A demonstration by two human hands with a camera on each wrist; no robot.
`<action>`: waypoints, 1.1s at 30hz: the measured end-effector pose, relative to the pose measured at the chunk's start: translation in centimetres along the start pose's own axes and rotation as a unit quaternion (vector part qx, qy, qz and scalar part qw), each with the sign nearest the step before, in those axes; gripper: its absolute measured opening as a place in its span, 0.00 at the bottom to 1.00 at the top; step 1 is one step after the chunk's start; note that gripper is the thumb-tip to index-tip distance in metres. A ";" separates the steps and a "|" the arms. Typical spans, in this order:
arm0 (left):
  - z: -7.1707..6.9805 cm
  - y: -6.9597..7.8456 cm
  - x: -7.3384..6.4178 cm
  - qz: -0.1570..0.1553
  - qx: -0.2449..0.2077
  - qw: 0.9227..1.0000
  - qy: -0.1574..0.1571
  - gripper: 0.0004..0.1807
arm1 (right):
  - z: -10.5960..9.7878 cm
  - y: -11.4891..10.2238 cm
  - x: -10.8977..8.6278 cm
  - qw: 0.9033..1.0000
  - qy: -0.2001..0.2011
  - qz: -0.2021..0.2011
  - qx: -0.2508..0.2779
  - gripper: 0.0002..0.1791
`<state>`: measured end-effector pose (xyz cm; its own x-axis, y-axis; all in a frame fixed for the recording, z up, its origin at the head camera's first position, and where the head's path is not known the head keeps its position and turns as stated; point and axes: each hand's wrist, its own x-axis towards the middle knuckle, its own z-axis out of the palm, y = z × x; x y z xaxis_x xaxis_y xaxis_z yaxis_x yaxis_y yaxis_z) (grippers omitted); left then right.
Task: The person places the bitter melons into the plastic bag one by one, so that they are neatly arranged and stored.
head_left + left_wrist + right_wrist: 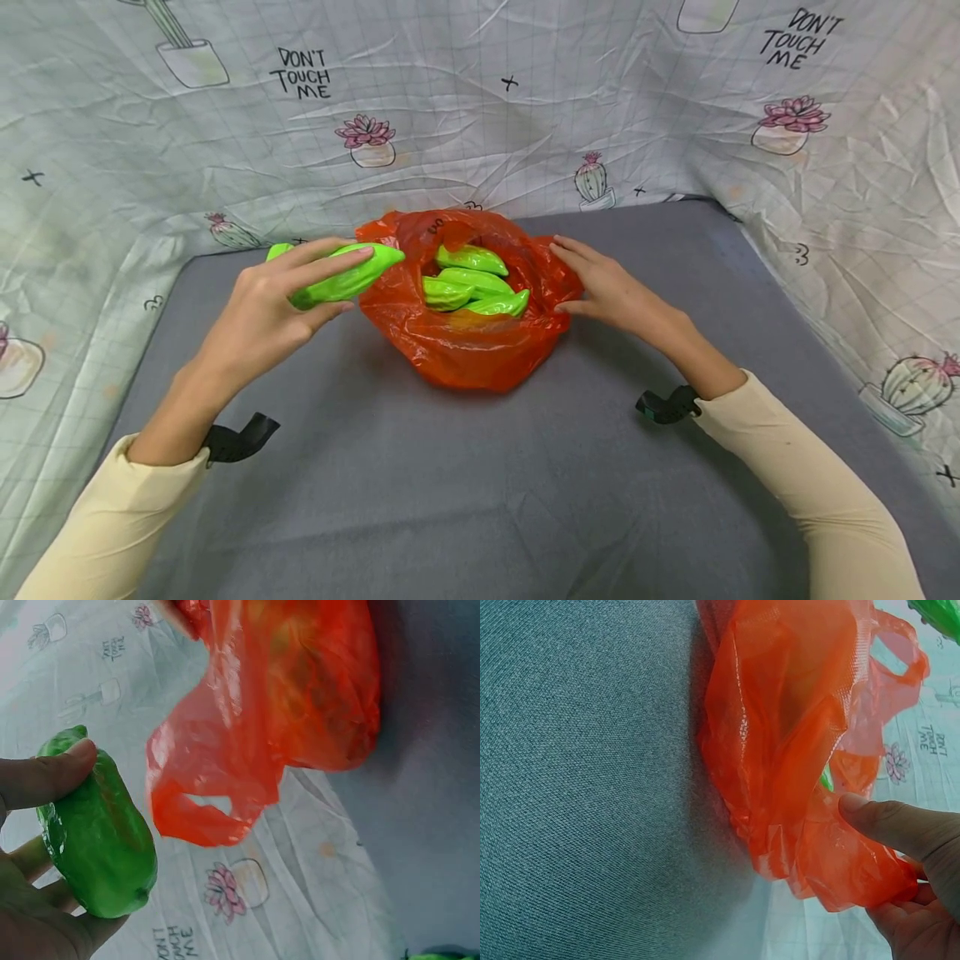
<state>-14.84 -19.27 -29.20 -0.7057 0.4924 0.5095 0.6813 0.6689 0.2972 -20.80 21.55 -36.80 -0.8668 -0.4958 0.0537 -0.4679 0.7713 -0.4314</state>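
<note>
In the head view my left hand (281,292) holds a bright green, ridged, pointed vegetable (345,275) just left of a red plastic bag (472,354). The left wrist view shows thumb and fingers round this lumpy green piece (105,832), apart from the bag. With thumb and fingers my right hand (618,292) grips the right edge of the bag's mouth, as the right wrist view also shows at the bag's rim (855,866). Several similar green vegetables (476,283) lie inside the open bag.
Another green tip (279,250) shows behind my left hand; the left wrist view has a green piece (446,955) in its bottom corner. Beneath the bag is a grey surface (480,483), and a printed white cloth (465,108) hangs round its back and sides.
</note>
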 end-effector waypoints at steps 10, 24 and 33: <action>0.3 1.3 0.9 0.029 -0.024 0.999 -0.013 0.36 | 0.0 -0.1 0.0 1.000 0.002 -0.008 0.001 0.49; 0.4 1.9 2.0 0.053 -0.030 0.998 -0.018 0.33 | -0.2 -0.4 0.0 1.000 0.003 -0.009 0.000 0.49; 0.6 2.5 2.6 0.076 -0.042 0.995 -0.039 0.36 | -0.3 -0.5 -0.1 1.000 -0.001 -0.005 0.002 0.49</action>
<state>-15.16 -15.98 -27.63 -0.6043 0.6281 0.4901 0.7927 0.5359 0.2907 -20.49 21.32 -36.35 -0.8615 -0.5047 0.0561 -0.4763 0.7648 -0.4340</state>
